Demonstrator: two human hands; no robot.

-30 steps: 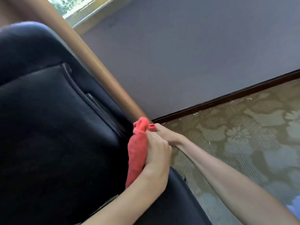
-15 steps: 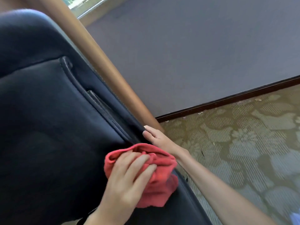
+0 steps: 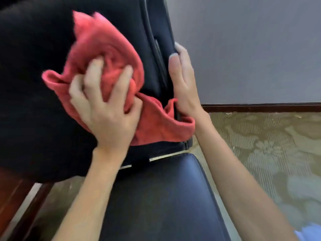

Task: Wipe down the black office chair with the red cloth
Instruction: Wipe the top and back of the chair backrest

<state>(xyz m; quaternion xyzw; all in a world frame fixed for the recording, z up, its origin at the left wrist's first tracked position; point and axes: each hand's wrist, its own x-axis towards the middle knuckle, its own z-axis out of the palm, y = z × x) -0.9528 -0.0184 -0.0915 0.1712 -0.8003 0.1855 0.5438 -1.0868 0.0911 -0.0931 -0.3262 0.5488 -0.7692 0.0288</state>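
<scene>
Now wiping the broad front of the backrest, not pinching along its side edge as a second ago: the red cloth [image 3: 107, 54], then held in a narrow upright fold at the edge, then bunched low on the panel, now spreading loose and wide beneath the left hand [image 3: 104, 105]. Gripping a gather of it with curled fingers while pressing it flat to the black office chair [image 3: 31, 84], one loose tail trailing down toward the right hand [image 3: 184, 80]. Blurring at the cloth's upper corner, suggesting a stroke in progress. Bracing the chair's right edge with the right hand, thumb lying straight along the front, fingers wrapping round behind the edge; only some fingertips showing, so how tightly cannot be told. View swinging too, the seat cushion [image 3: 165, 197] now showing below both wrists.

Probably meaning the edge work giving way to the main panel, with seat and the hidden parts likely yet to be done.

Counting: one red cloth, one black chair, two hands, both bare-armed. Beyond the right hand, patterned carpet [image 3: 269, 153] meeting a grey wall [image 3: 251, 49] at a dark skirting strip [image 3: 260, 107]; below the left forearm, some dark wooden furniture [image 3: 12, 193].
</scene>
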